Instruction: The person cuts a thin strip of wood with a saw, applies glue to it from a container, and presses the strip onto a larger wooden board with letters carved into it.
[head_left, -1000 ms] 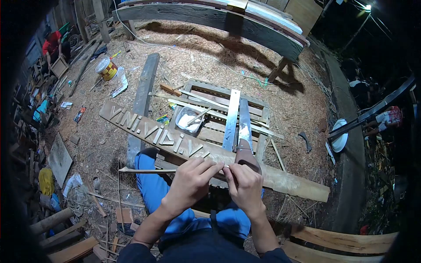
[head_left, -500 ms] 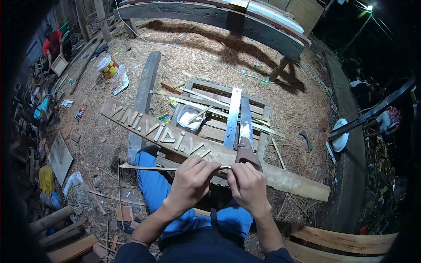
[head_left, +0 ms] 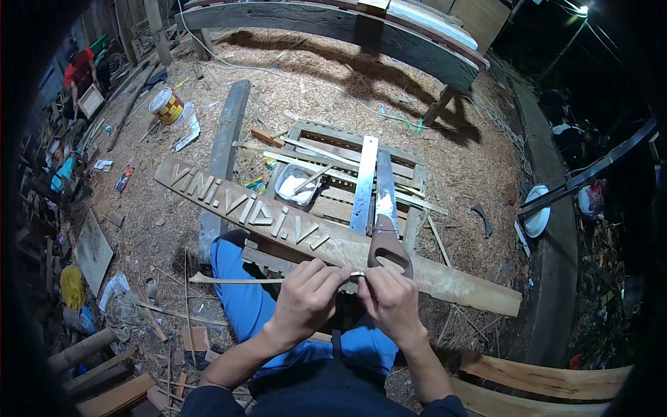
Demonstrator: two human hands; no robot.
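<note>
My left hand (head_left: 306, 300) is closed around a thin wooden strip (head_left: 240, 281), whose long end points out to the left over my knee. Close beside it, my right hand (head_left: 392, 300) pinches near the strip's other end; the short piece between my fingers is mostly hidden. Just beyond my hands lies a long wooden board (head_left: 445, 278) with raised wooden letters (head_left: 260, 212) reading "VINI.VIDI.V" and a further slanted piece. A handsaw (head_left: 390, 243) rests across the board, its handle near my right hand. Left of its blade is a metal ruler (head_left: 364, 184).
A plastic tub (head_left: 297, 189) of white paste with a stick stands on a slatted wooden pallet (head_left: 417, 167). A beam (head_left: 229, 132), a bucket (head_left: 167, 108) and a workbench (head_left: 313, 28) are farther off. A person in red (head_left: 82, 69) holds a frame at left.
The view has shifted slightly. Both hands stay close together on the strip, a little lower relative to the board, and more of the saw handle shows.
</note>
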